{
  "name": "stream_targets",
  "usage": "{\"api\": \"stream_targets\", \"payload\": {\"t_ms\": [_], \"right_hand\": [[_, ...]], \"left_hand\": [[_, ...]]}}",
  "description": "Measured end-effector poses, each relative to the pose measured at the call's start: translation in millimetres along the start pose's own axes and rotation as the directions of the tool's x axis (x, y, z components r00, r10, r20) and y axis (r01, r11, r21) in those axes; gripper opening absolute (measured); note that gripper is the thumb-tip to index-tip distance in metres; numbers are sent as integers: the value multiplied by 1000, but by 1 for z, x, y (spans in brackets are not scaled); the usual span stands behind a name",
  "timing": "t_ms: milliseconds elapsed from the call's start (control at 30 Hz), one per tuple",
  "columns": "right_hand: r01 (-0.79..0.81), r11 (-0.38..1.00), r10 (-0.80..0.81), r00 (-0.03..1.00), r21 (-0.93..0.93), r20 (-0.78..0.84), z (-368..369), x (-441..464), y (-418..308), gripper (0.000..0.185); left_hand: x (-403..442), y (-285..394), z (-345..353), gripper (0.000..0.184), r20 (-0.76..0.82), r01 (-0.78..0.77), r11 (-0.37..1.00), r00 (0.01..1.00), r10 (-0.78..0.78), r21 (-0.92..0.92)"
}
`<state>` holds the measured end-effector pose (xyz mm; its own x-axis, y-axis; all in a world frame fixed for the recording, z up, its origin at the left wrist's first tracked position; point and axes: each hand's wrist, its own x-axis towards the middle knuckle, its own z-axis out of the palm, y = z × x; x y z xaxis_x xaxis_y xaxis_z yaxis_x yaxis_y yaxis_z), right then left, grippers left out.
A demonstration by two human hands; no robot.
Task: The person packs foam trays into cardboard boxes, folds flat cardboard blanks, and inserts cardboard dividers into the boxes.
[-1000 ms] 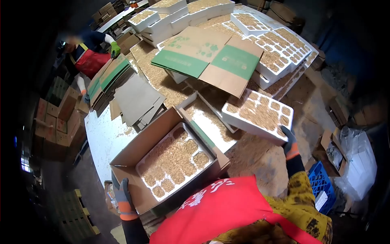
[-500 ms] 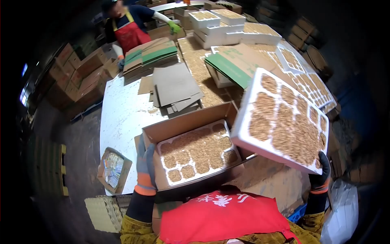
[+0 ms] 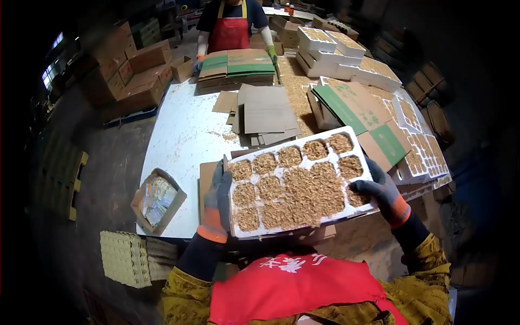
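Observation:
A white foam tray [image 3: 303, 181], its compartments full of brown shavings, lies tilted over an open cardboard box [image 3: 207, 181], hiding most of it. My right hand [image 3: 383, 194], in a grey and orange glove, grips the tray's right end, thumb on top. At the left end, my left hand [image 3: 218, 200] has its gloved fingers pressed together round the box's left wall, close beside the tray's edge. The inside of the box is hidden by the tray.
Grey cardboard sheets [image 3: 265, 111] lie on the white table [image 3: 173, 127]. Flattened green-banded cartons [image 3: 368, 116] rest at the right, near stacked trays [image 3: 330, 59]. A small box of packets [image 3: 158, 200] is at the left. Across the table a co-worker [image 3: 230, 27] touches more flattened cartons [image 3: 236, 67].
My right hand has brought the tray leftward from the right side to over the box. The left hand stays at the box's left wall. The view has turned, shifting the surroundings rightward.

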<state>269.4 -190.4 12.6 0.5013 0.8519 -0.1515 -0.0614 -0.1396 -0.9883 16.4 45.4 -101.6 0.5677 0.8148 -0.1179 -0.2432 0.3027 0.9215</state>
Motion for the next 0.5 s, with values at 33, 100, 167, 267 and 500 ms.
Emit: {"api": "stream_targets", "payload": {"t_ms": [33,100,167,267,500], "right_hand": [[-57,995,57,998,-83,-4,-1,3,8,70],[-226,907,238,971,-356,-9,-5,11,0,68],[-160,620,269,963,-768,17,-16,24,7,49],[233,-16,298,929,-972,218,-27,46,25,35],[398,-105,311,884,-911,350,3,65,53,26]], "left_hand": [[-2,2,2,55,-23,-22,999,999,22,33],[2,0,-4,56,50,-269,844,959,279,464],[10,-9,-1,59,133,-463,669,865,483,582],[-8,35,33,54,474,-547,17,741,475,837],[-4,34,62,39,642,-744,-240,662,-385,623]]}}
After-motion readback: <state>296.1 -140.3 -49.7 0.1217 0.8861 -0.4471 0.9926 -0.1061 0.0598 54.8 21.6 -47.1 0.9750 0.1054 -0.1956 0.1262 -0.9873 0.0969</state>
